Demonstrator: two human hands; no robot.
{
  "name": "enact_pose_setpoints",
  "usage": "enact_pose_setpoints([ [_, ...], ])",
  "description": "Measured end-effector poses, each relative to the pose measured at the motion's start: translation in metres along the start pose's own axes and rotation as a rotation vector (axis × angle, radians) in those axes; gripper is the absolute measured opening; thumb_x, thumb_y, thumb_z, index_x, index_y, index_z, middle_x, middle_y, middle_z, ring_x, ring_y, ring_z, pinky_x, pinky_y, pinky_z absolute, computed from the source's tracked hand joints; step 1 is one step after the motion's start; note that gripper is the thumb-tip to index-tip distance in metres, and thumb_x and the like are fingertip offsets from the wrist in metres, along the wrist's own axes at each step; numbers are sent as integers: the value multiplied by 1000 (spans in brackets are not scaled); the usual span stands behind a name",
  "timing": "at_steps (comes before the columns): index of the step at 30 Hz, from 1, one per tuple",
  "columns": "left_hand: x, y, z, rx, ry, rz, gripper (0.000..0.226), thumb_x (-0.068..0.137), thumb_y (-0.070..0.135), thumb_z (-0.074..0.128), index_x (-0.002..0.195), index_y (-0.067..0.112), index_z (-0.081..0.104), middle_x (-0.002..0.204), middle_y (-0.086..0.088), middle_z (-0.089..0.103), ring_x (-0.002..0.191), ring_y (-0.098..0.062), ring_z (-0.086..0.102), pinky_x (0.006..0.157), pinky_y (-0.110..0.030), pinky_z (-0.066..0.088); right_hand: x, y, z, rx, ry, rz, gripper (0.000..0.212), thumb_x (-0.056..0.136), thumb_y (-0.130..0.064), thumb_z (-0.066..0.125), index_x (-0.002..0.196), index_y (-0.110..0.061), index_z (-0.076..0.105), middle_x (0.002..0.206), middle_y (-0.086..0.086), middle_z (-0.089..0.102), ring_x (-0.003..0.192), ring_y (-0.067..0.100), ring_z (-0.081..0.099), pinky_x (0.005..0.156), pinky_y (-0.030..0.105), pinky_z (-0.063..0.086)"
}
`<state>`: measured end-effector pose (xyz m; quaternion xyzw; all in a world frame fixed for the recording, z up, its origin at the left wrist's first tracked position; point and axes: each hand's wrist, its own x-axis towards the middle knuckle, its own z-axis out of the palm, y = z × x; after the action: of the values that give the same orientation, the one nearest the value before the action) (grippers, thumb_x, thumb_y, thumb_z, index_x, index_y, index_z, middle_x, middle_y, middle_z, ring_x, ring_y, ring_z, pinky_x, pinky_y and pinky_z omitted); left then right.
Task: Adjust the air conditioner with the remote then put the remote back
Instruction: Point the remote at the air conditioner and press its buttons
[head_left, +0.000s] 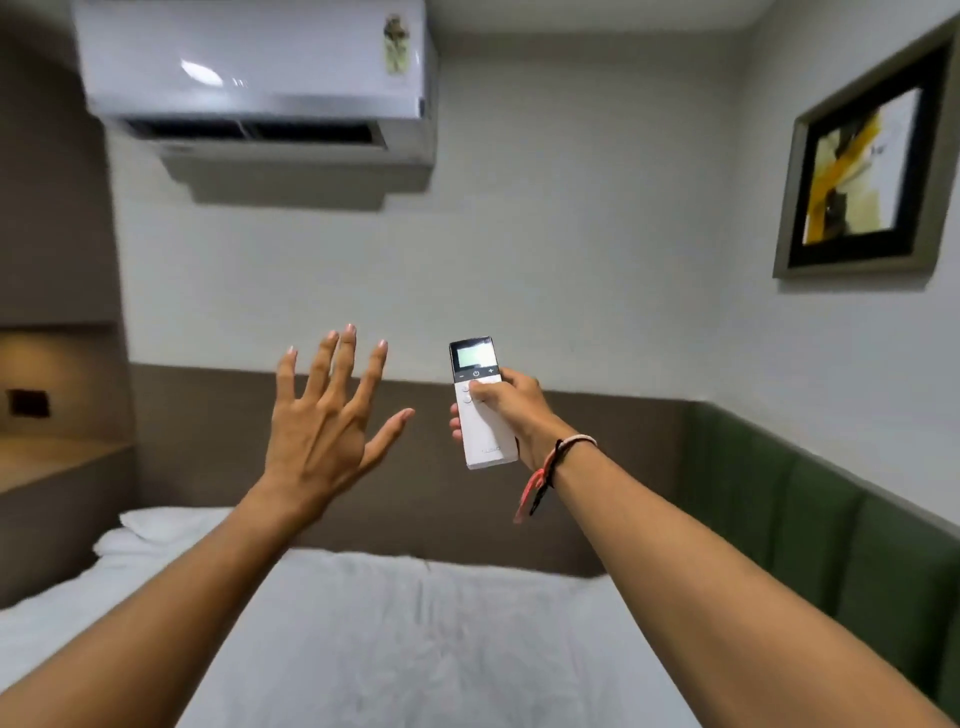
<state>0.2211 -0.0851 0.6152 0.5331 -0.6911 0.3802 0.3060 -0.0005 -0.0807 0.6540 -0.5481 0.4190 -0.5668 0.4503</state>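
The right hand (511, 410) holds a slim white plastic remote with a small grey screen (480, 402) upright, fingers wrapped round its lower body and the thumb pressed on the buttons just under the screen. The remote's top end points up toward the white wall-mounted air conditioner (254, 78), which hangs high on the pale wall with its lower flap open. The left hand (327, 415) is raised beside the remote, apart from it, fingers spread wide and holding nothing. Below both forearms lies a bed with a white sheet (395, 639), a white pillow (156, 525) at its far left corner. A red and black thread bracelet (550, 470) hangs from the right wrist.

The adjusting step looks to be in hand. The risks from here, as I judge them: the thumb sits among closely packed buttons, so a slight slip could press the power key instead of the intended one; the hold is low on the body, so a hard press could tip the remote out of the fingers onto the bed; and where the remote belongs is not visible, so it may be put back in the wrong place
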Motion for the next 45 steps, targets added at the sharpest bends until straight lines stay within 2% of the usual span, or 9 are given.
enact_pose_setpoints([
  [4,22,-39,-34,49,25,-28,84,96,69,30,157,13,43,161,-28,41,145,-45,46,115,-68,29,10,-45,44,70,-22,-55,22,92,1,50,113,1,56,89,28,67,73,40,68,71,52,61],
  [7,35,-64,-57,84,53,-47,86,95,70,30,157,14,44,161,-27,41,145,-45,46,114,-69,31,10,-68,70,89,-43,-101,20,90,1,49,108,-2,56,87,27,67,69,38,68,65,48,62],
  [12,48,-96,-87,128,91,-70,86,95,72,28,157,14,44,161,-27,42,145,-44,46,114,-69,31,7,-89,99,72,-111,-148,24,93,-2,49,117,-2,51,87,27,68,70,39,68,65,46,62],
  [16,50,-111,-101,145,106,-81,87,94,73,28,157,15,45,160,-27,43,145,-45,47,114,-70,32,2,-97,110,103,-155,-194,24,94,-3,54,118,-4,50,90,27,70,72,38,69,72,50,62],
  [21,41,-128,-108,157,102,-96,87,94,73,28,156,15,45,158,-28,45,143,-45,49,112,-71,33,-3,-105,126,136,-140,-182,30,92,0,51,122,1,48,87,27,69,67,37,69,62,45,61],
  [29,31,-140,-111,157,76,-103,88,94,74,26,156,16,46,158,-28,45,142,-45,50,111,-72,34,-7,-104,136,161,-119,-146,29,89,2,45,117,0,48,83,27,68,62,37,67,59,44,60],
  [34,26,-140,-109,136,48,-104,91,97,77,15,156,16,45,157,-28,46,141,-46,51,110,-72,34,-8,-101,139,136,-151,-164,29,91,2,48,119,0,48,84,26,68,62,36,66,60,44,60],
  [41,23,-136,-104,136,40,-90,88,95,75,24,156,16,46,156,-28,48,140,-45,52,109,-72,36,-11,-93,135,123,-161,-190,28,94,0,50,122,-3,48,89,25,69,65,33,69,62,45,61],
  [45,24,-134,-104,143,46,-78,87,94,75,27,156,16,46,156,-28,48,141,-45,52,110,-71,35,-10,-90,128,132,-147,-179,28,93,0,52,122,-3,50,92,26,70,71,37,70,67,49,61],
])
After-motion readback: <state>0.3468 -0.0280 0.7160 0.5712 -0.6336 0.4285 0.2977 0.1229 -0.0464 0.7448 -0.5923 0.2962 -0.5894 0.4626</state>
